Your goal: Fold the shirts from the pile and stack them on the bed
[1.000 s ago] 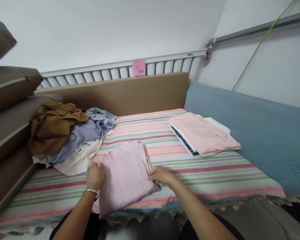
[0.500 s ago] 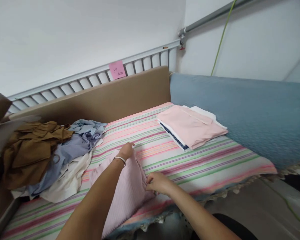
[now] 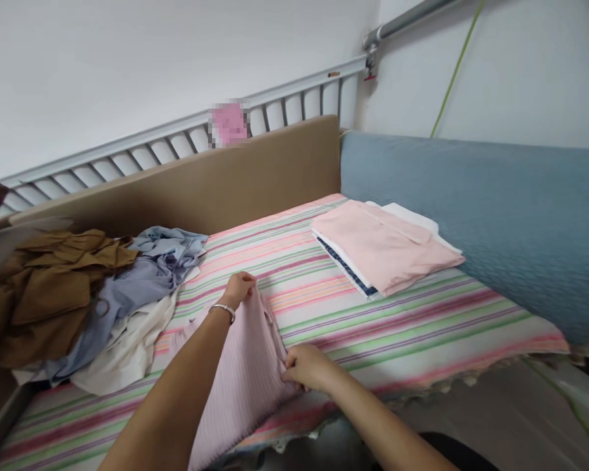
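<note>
A pale pink ribbed garment [image 3: 240,386] lies folded lengthwise near the front edge of the striped bed cover [image 3: 319,307]; its exact kind does not show. My left hand [image 3: 239,288], with a bracelet at the wrist, pinches the garment's far corner and holds it slightly raised. Closer to me on the right, my right hand [image 3: 307,367] grips the garment's right edge between thumb and fingers. The left forearm hides part of the cloth's left side.
Folded clothes [image 3: 377,245], light pink on top, are stacked at the back right. At left is a loose heap with a brown garment [image 3: 49,288], a blue-purple one [image 3: 137,288] and a cream one [image 3: 127,353]. A brown panel [image 3: 216,190] and a blue backrest [image 3: 471,216] border the bed.
My left hand has closed on the garment's far corner and lifted it a little. My right hand still grips the right edge. The view has shifted slightly.
</note>
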Tool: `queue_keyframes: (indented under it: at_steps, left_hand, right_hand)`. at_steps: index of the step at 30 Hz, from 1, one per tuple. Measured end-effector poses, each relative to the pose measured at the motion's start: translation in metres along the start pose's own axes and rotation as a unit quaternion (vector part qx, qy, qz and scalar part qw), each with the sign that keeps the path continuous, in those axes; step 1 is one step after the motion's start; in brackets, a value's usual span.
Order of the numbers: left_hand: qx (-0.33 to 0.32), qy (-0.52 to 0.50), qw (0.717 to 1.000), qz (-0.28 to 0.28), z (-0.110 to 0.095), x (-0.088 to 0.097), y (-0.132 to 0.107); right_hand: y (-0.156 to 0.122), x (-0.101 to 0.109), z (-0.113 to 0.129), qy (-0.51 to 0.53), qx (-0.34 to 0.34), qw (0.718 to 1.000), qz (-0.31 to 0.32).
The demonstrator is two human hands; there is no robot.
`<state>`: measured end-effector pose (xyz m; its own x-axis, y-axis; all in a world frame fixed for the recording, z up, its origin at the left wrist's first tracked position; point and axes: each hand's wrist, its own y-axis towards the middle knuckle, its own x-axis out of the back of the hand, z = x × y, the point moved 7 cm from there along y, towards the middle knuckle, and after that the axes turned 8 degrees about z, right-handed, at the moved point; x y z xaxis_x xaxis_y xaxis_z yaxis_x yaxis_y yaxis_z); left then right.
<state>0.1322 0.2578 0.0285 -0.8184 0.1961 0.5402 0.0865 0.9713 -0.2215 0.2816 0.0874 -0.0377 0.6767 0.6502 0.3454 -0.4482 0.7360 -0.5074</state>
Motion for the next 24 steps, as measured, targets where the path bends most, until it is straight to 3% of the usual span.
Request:
queue_keyframes:
  at_steps: [5, 10, 20, 24]
  left_hand:
    - [-0.006, -0.075, 0.996, -0.049, 0.006, 0.000, -0.002]
    - [-0.019, -0.089, 0.991, -0.098, 0.010, -0.006, 0.000]
    - [-0.019, -0.011, 0.991, -0.132, 0.037, -0.030, 0.008]
    - [-0.054, 0.040, 0.988, -0.137, 0.025, -0.033, 0.000]
  right_hand:
    - [-0.009, 0.002, 0.002, 0.006, -0.011, 1.000, 0.007]
    - [-0.012, 0.001, -0.002, 0.017, -0.015, 1.000, 0.015]
    - [-0.010, 0.004, -0.007, -0.060, -0.041, 0.997, 0.013]
    - [-0.009, -0.001, -0.006, -0.071, -0.057, 0.996, 0.019]
